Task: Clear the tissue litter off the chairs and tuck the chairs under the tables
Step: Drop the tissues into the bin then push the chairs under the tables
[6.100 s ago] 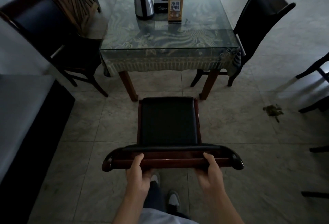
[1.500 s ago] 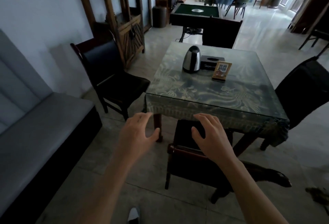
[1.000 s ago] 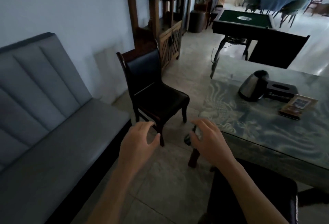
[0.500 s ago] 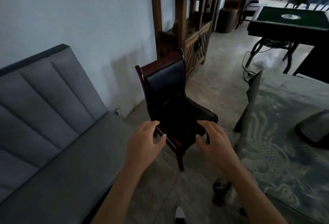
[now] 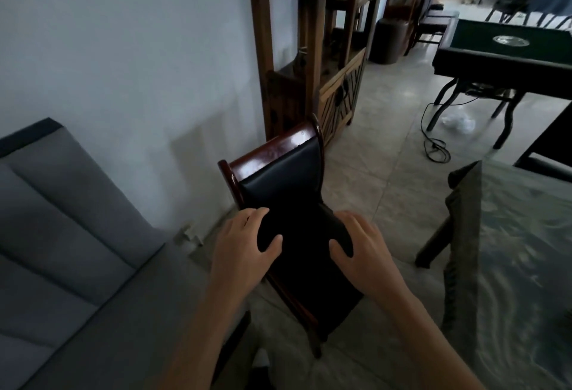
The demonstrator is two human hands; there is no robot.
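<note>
Head view, from the left: a grey sofa (image 5: 71, 253), then the left hand (image 5: 244, 247) and right hand (image 5: 359, 250), both spread and empty above the dark chair (image 5: 288, 191), which stands well clear of the glass-topped table (image 5: 523, 235). This looks like the reach; next they need to grasp it and slide it under.

No text or label is readable here, perhaps owing to blur.

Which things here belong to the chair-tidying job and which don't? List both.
Job: dark wooden chair with black padded seat; glass-topped table with patterned cloth; left hand; right hand.

Lying about: grey cushioned sofa; brown wooden shelf cabinet; green-topped game table.
</note>
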